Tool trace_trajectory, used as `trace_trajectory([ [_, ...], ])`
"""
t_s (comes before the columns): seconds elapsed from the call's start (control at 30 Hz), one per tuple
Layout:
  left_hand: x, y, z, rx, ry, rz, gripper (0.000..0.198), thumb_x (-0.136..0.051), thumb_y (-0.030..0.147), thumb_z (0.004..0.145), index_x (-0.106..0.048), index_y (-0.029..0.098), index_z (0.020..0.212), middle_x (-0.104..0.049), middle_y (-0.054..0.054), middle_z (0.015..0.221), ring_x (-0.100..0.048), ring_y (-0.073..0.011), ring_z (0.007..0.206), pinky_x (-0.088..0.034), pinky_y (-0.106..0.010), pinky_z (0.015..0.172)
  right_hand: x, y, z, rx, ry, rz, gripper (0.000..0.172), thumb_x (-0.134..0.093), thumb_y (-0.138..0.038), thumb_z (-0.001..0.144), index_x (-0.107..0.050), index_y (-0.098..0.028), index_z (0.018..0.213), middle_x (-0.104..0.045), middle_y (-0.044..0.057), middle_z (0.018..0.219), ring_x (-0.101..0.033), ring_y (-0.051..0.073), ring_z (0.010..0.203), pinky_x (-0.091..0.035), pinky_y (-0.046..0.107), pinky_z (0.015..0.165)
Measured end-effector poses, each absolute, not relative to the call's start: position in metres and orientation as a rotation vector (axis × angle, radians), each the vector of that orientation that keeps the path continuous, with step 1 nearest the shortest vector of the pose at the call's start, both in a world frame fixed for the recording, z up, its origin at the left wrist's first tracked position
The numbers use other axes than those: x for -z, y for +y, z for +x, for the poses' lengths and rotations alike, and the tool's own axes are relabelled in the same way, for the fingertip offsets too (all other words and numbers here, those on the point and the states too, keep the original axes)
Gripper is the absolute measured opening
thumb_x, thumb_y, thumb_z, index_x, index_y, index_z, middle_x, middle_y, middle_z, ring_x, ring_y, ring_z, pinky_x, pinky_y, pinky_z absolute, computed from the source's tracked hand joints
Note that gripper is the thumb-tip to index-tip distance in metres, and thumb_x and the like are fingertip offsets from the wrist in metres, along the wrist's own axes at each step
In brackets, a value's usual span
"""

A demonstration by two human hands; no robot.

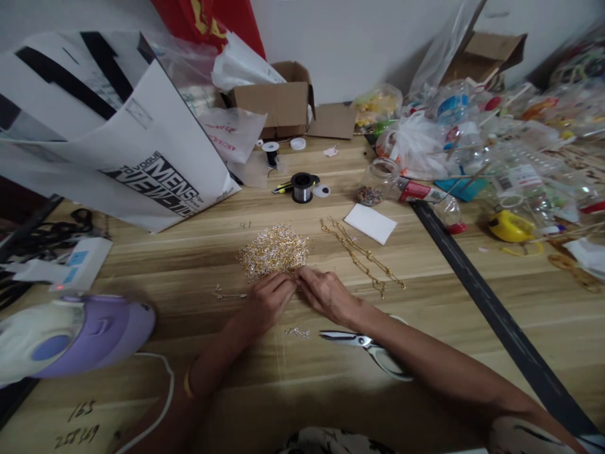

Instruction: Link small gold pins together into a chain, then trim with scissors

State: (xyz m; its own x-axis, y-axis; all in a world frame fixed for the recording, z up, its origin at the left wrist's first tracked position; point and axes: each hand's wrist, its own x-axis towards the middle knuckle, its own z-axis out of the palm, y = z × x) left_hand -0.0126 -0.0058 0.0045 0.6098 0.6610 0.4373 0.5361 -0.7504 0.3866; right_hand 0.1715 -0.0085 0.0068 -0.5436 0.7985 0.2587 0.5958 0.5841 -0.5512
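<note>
Meeting at the near edge of the gold-and-clear pile [274, 251] on the counter [293, 375], left hand [270, 297] and right hand [327, 295] pinch narrow, seemingly to steady something too small to make out, the pile within easy fingertip reach.

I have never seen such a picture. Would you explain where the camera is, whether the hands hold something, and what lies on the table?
There is no machine: a person uses bare hands, seen from a camera on their head. The left hand and right hand meet at the near edge of a pile of small gold and silvery pieces; whatever they hold cannot be made out. On the wooden table, gold chains lie to the right, scissors nearer the person, and a wire spool beyond the pile.
</note>
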Motion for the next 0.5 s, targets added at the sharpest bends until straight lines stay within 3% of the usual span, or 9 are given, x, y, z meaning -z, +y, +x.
trace_trajectory([
  [0.27, -0.0122, -0.0017, -0.0063, -1.004, 1.127, 2.083, 0.008, -0.059, 0.013, 0.080, -0.064, 0.017, 0.074, -0.068, -0.003, 0.072, -0.063, -0.0136, 0.067, -0.049, -0.024, 0.065, -0.0049, -0.0059, 0.1735, -0.689, -2.225, -1.122, 0.011, -0.034, -0.022, 0.096, -0.044, -0.019, 0.093, -0.059, 0.004, 0.073, -0.053, 0.015, 0.060, -0.032, 0.023, 0.057],
  [0.5, -0.0091, 0.0003, -0.0068, -0.950, 1.078, 2.020, 0.009, -0.059, 0.012, 0.079, -0.064, 0.016, 0.072, -0.067, -0.003, 0.072, -0.062, -0.0138, 0.068, -0.048, -0.024, 0.066, -0.0100, -0.0050, 0.1743, -0.735, -2.188, -1.151, 0.010, -0.036, -0.022, 0.095, -0.046, -0.020, 0.094, -0.059, 0.003, 0.073, -0.054, 0.014, 0.060, -0.035, 0.022, 0.059],
])
